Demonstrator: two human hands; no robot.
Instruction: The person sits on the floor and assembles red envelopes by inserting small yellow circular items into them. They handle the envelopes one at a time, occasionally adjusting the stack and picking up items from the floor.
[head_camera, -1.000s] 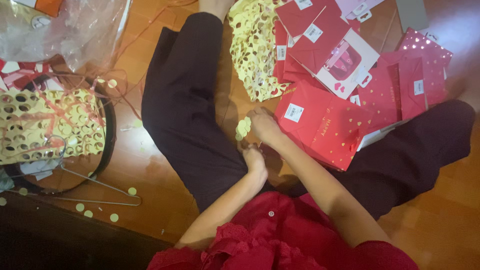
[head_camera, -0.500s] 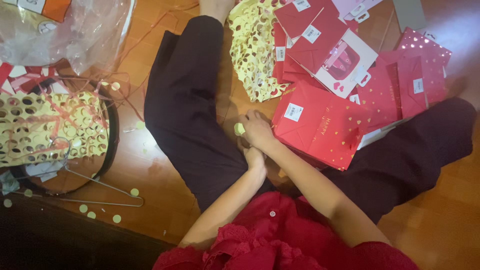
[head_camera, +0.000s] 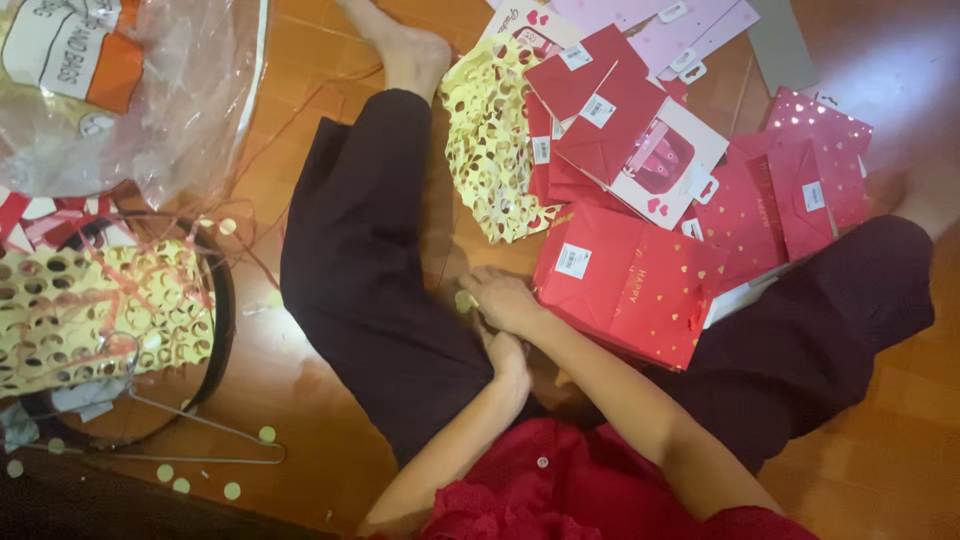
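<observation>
Right hand (head_camera: 505, 300): grip closed by the fingertips on a small pale-gold paper disc (head_camera: 465, 300), held low over the wooden floor (head_camera: 330, 420) between the person's dark-trousered legs, just left of a red gift bag with gold hearts (head_camera: 630, 290). Left hand (head_camera: 510, 358): curled directly below and touching the right hand, grip contents and opening not discernible. Surroundings: punched gold sheet (head_camera: 490, 140) above the hands, further red and pink bags (head_camera: 790, 190) to the right, second punched gold sheet (head_camera: 90, 310) on a round tray far left, loose discs (head_camera: 232, 490) scattered on the floor.
</observation>
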